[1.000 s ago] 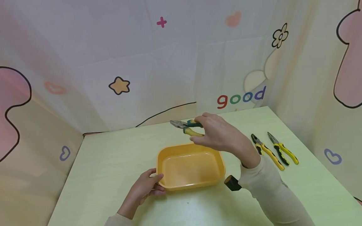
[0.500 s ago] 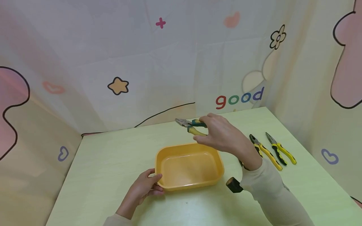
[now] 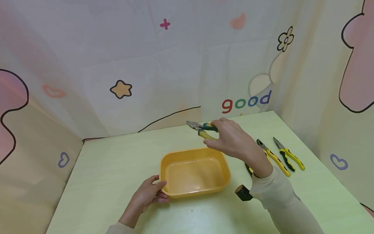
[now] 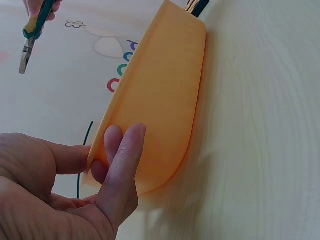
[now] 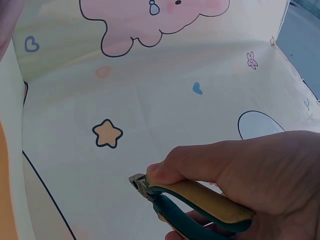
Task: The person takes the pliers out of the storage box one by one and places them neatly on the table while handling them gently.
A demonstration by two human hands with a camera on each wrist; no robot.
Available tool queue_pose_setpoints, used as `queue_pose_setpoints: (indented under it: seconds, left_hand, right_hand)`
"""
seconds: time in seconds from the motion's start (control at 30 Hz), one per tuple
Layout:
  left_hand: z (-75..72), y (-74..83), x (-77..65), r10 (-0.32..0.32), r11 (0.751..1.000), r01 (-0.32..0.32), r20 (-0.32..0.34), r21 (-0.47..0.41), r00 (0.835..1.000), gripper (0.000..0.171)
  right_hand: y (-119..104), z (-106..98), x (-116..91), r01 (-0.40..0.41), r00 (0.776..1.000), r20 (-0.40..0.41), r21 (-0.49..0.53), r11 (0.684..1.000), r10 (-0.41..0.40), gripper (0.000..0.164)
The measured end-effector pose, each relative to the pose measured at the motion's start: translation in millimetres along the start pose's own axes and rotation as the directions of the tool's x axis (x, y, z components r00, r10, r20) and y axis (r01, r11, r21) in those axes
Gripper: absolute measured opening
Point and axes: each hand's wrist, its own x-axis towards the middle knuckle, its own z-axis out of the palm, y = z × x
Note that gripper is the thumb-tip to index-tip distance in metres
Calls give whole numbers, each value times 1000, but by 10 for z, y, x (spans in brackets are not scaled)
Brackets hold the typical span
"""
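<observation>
My right hand (image 3: 233, 139) grips a pair of combination pliers (image 3: 201, 129) with green and yellow handles, held up over the far right side of a yellow plastic tray (image 3: 193, 191). In the right wrist view the thumb presses along one handle of these pliers (image 5: 200, 200), and the fingers wrap under the other. The metal nose points left. My left hand (image 3: 149, 193) pinches the tray's near left corner, thumb at the rim and fingers below it. From the left wrist view, the tray's outer wall (image 4: 160, 100) shows between that hand (image 4: 100, 185) and the table.
Right of the tray lie yellow-and-black pliers (image 3: 274, 157) and long-nose pliers (image 3: 287, 154) on the pale green table (image 3: 117, 162). Another black-and-yellow handle (image 3: 248, 169) is partly hidden behind the right wrist. A printed curtain (image 3: 163, 71) stands behind the table.
The right hand with the pliers has shifted a little to the right over the tray, uncovering part of a black-and-yellow handle. My left hand keeps its hold on the tray corner.
</observation>
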Motion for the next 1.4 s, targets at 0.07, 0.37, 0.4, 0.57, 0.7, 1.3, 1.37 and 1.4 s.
queue_pose_setpoints:
  seconds: [0.07, 0.37, 0.4, 0.57, 0.7, 1.3, 1.37, 1.4]
  left_hand:
    - [1, 4, 1, 1, 1000, -1, 3, 2, 1000, 57]
    - [-3, -15, 16, -5, 1000, 5, -7, 6, 1000, 59]
    - [-2, -15, 17, -6, 1000, 6, -7, 6, 1000, 60]
    - [-4, -26, 22, -7, 1000, 7, -9, 7, 1000, 62]
    - [-6, -29, 23, -8, 1000, 8, -8, 7, 1000, 62]
    - [-9, -28, 24, -1, 1000, 1, 1, 0, 1000, 62]
    - [-8, -28, 24, -3, 1000, 3, -2, 2, 1000, 63]
    - [-7, -28, 25, -4, 1000, 4, -2, 2, 1000, 63]
  right_hand:
    - [12, -2, -7, -4, 1000, -4, -3, 1000, 4, 52]
    - [65, -7, -49, -58, 998, -17, -7, 998, 58, 59]
    - [73, -9, -56, -64, 998, -22, -8, 998, 64, 59]
    - [126, -18, -79, -78, 996, -39, -13, 997, 78, 61]
    - [173, -34, -94, -85, 995, -54, -12, 996, 84, 60]
    - [318, -95, -161, -164, 983, -74, 15, 986, 165, 64]
    - [333, -98, -167, -181, 980, -75, 23, 983, 182, 64]
    - [340, -101, -170, -191, 979, -75, 27, 981, 192, 64]
